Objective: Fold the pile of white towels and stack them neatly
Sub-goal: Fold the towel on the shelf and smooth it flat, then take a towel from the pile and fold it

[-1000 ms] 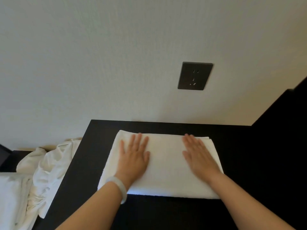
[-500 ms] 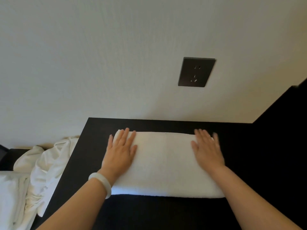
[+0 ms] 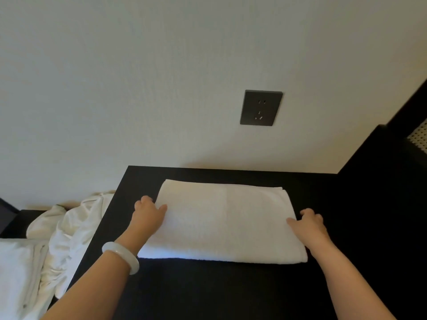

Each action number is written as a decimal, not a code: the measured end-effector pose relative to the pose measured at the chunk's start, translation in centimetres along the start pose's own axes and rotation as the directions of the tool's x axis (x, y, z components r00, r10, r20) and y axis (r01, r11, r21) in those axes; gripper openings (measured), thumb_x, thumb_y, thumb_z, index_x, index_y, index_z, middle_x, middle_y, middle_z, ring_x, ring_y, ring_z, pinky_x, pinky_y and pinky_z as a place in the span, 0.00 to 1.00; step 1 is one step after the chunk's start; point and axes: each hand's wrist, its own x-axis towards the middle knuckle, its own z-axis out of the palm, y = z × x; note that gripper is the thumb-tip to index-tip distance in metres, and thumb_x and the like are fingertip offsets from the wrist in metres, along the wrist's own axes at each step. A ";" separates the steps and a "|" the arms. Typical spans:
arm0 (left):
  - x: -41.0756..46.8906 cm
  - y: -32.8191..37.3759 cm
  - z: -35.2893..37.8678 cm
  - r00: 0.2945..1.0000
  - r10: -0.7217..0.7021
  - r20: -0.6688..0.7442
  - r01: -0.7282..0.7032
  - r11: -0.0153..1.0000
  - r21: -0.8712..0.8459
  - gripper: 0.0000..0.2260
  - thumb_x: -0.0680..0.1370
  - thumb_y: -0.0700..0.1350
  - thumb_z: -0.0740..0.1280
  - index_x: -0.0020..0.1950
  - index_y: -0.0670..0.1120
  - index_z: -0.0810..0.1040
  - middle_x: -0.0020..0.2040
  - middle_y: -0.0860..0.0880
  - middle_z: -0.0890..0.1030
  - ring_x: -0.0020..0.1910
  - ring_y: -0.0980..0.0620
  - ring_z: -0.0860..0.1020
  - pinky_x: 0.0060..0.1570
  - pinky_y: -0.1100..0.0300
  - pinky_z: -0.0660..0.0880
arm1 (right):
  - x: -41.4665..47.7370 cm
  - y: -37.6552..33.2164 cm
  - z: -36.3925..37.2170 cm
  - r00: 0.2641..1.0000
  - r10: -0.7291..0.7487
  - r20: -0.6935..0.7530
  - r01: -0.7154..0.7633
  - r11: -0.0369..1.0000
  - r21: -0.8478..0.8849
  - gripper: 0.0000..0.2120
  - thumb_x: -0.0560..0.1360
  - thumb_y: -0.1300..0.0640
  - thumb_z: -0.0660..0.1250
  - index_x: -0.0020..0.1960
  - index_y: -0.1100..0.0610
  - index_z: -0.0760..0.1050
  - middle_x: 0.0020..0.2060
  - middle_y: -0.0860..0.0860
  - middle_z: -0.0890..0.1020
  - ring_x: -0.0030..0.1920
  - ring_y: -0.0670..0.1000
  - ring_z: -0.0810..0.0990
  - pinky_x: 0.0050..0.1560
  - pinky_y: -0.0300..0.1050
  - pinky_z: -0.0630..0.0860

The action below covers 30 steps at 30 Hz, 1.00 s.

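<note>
Both forearms reaching forward, left hand (image 3: 147, 215) and right hand (image 3: 310, 224) pinching opposite towel (image 3: 221, 224) ends, thumbs on top

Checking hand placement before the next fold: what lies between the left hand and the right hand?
Only the folded white towel, in the head view; the left hand holds its left edge, the right hand its right edge.

Pale, finely textured wall (image 3: 138, 77) fills the upper frame. Right of centre on it is a dark square power socket (image 3: 261, 107), with a two-slot outlet above a three-slot one. In the lower frame, a black tabletop (image 3: 208, 292) butts against the wall. At right stands a taller black furniture panel (image 3: 381, 192). At the right edge is a pale perforated surface (image 3: 419, 137), partly cut off.
</note>
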 end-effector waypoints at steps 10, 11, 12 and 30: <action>-4.0 -0.7 -2.3 0.962 -0.175 0.210 0.256 0.845 -0.470 0.11 0.82 0.49 0.62 0.57 0.43 0.76 0.55 0.40 0.79 0.54 0.38 0.76 0.63 0.39 0.70 | -2.8 -0.3 -1.6 0.954 -0.014 0.301 -0.123 0.894 0.431 0.17 0.78 0.49 0.69 0.63 0.56 0.72 0.48 0.54 0.78 0.50 0.57 0.78 0.59 0.59 0.75; -4.4 -0.9 -2.6 0.964 -0.179 0.197 0.252 0.851 -0.461 0.10 0.82 0.48 0.62 0.56 0.43 0.77 0.54 0.41 0.79 0.54 0.38 0.77 0.63 0.38 0.70 | -3.2 -0.6 -1.6 0.952 -0.050 0.303 -0.097 0.887 0.452 0.16 0.78 0.50 0.68 0.63 0.54 0.73 0.48 0.53 0.79 0.50 0.56 0.78 0.56 0.57 0.75; -4.7 -1.3 -2.9 0.967 -0.184 0.178 0.246 0.858 -0.452 0.08 0.82 0.48 0.63 0.54 0.44 0.78 0.54 0.41 0.80 0.53 0.38 0.77 0.63 0.38 0.70 | -3.6 -0.9 -1.5 0.949 -0.092 0.301 -0.062 0.884 0.464 0.16 0.78 0.50 0.68 0.63 0.53 0.73 0.49 0.52 0.80 0.50 0.55 0.79 0.54 0.56 0.75; -11.2 -22.9 -20.3 0.955 -0.272 -0.118 0.160 0.808 -0.567 0.07 0.81 0.46 0.65 0.50 0.49 0.82 0.47 0.44 0.85 0.47 0.41 0.83 0.57 0.42 0.78 | -24.7 -14.4 11.9 0.738 -0.532 0.415 0.285 0.803 0.523 0.04 0.80 0.52 0.66 0.50 0.44 0.71 0.47 0.48 0.80 0.47 0.50 0.79 0.38 0.46 0.70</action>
